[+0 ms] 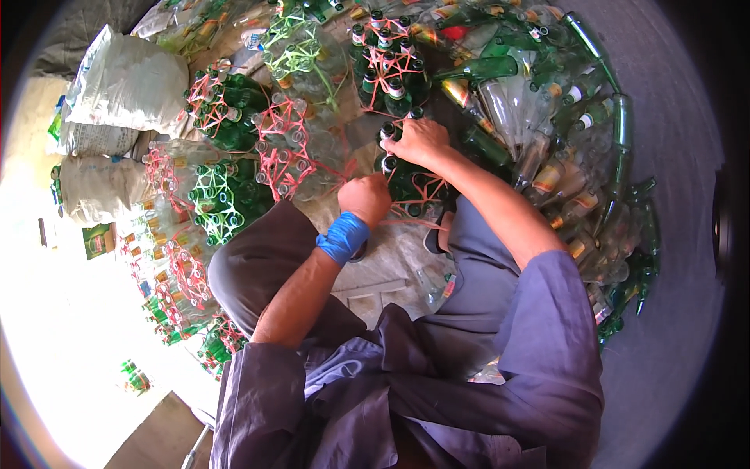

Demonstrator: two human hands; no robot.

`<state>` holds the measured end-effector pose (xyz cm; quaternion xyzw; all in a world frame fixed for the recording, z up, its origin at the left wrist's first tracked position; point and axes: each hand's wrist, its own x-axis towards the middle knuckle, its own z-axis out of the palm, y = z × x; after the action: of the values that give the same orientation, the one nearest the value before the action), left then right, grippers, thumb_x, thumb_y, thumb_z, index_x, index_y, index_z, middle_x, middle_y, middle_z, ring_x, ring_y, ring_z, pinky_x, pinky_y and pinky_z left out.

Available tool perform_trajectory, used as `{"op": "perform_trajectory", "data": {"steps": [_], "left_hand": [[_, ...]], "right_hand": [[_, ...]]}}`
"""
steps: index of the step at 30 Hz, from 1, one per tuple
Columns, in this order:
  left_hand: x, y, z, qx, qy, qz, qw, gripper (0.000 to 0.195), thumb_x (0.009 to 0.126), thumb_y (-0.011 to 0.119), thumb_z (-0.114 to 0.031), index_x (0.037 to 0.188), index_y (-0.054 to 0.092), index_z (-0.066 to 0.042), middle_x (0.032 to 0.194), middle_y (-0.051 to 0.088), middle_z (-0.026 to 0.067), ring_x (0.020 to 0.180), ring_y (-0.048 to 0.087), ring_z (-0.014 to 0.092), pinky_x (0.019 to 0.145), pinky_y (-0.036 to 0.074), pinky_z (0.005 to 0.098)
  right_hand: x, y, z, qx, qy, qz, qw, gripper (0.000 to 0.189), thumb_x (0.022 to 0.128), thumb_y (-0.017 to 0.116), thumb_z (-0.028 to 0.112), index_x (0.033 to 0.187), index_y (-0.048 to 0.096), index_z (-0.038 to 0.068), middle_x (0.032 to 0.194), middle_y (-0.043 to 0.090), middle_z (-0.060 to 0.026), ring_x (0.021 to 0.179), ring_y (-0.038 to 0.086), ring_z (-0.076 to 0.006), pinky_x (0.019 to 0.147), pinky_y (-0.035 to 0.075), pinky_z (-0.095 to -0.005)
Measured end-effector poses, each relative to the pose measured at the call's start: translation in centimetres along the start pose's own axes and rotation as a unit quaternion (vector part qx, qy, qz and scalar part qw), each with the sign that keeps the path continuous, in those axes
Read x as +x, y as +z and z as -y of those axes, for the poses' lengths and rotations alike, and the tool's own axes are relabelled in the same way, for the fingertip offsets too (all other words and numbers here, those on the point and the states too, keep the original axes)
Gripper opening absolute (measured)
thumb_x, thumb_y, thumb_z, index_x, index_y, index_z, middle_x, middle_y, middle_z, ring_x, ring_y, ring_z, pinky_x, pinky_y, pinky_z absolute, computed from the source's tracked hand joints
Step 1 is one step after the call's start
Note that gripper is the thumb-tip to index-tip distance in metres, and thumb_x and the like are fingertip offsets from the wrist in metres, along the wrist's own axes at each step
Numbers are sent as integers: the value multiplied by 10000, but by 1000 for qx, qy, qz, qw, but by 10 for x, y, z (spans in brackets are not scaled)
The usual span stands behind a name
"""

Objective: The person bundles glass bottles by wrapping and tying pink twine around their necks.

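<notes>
My left hand (364,202), with a blue band (343,237) around its wrist, is closed in a fist at the near left of a cluster of green glass bottles (401,183). Pink plastic twine (347,173) runs to this fist, and more strands cross the cluster's near side. On the far side, my right hand (419,140) grips among the necks, its thumb and fingers about one green bottle neck (388,130). Its palm hides part of the cluster. The bottles stand upright on the floor between my feet.
Beyond stands a pink-tied bundle of green bottles (388,64). More tied bundles (284,146) line the left, near stuffed white sacks (132,82). A heap of loose bottles (562,146) fills the right. Clear bottles (430,287) lie by my leg.
</notes>
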<state>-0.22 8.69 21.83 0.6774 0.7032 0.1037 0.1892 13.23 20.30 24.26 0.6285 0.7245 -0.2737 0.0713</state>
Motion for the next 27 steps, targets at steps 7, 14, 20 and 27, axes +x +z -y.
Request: {"op": "perform_trajectory", "data": {"steps": [7, 14, 20, 27], "left_hand": [[14, 20, 39, -118, -91, 60, 987, 193, 814, 566, -263, 847, 727, -162, 731, 654, 170, 672, 656, 331, 599, 524, 417], [19, 42, 62, -331, -165, 146, 918, 221, 804, 649, -284, 876, 715, -86, 634, 633, 115, 570, 639, 188, 556, 508, 318], [21, 63, 67, -445, -170, 155, 866, 253, 792, 692, -266, 783, 696, -14, 606, 614, 38, 539, 551, 98, 494, 453, 282], [33, 62, 65, -380, -186, 208, 882, 360, 713, 769, -361, 653, 657, -23, 568, 592, 32, 455, 526, 115, 427, 440, 292]], "right_hand": [[-7, 5, -2, 3, -12, -36, 999, 596, 742, 626, 560, 936, 667, -2, 997, 665, -192, 945, 645, -317, 803, 523, -412], [-13, 22, -21, 39, -41, -132, 990, 521, 774, 669, 435, 925, 608, -60, 858, 648, -246, 836, 637, -394, 738, 511, -467], [-46, 27, -28, 23, -116, -203, 972, 275, 790, 636, 264, 783, 577, -5, 775, 640, -195, 680, 628, -369, 628, 493, -474], [-58, 38, -33, 24, -200, -186, 962, 172, 773, 652, 227, 696, 586, 89, 715, 598, -86, 717, 607, -305, 616, 465, -454]]}}
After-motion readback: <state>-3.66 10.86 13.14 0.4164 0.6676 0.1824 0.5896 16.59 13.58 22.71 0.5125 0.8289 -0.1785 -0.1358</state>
